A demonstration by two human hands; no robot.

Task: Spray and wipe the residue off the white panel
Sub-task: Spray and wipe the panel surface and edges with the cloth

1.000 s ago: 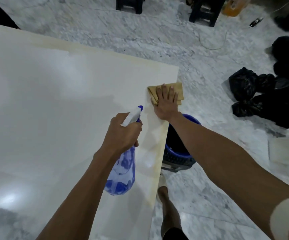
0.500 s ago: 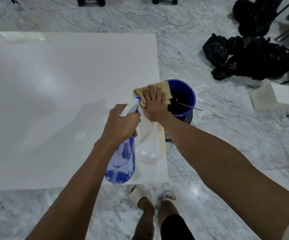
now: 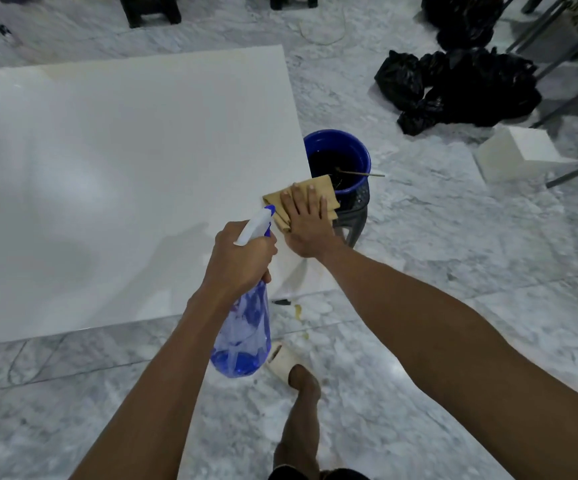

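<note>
1. Two bare hands were at the near-right corner of the white panel, which lay flat and glossy above the marble floor.
2. L hand was wrapped round the neck of a spray bottle; fingers curled tight on it, white trigger head w/ blue nozzle tip sticking out above the knuckles, pointing up and away toward the panel's right edge. Can't tell if a finger was on the trigger.
3. Bottle body was clear blue, hanging down below the fist, a little blue liquid pooled at the bottom.
4. R hand lay palm-down on a folded tan cloth, fingers flat, straight and close together, pressing it onto the panel right at its right edge; part of the cloth overhung the edge.
5. Panel strip just below the R hand, near the corner, showed a pale yellowish smear and wet sheen. Rest of the panel looked clean.
6. Blue bucket stood just beside the panel's right edge, dark liquid inside, a thin stick resting across its rim. It sat on a dark stool.
7. Black bags were piled on the floor well apart to the right, w/ a white block near them.
8. One leg in a pale sandal stood on the floor under the bottle.
</note>
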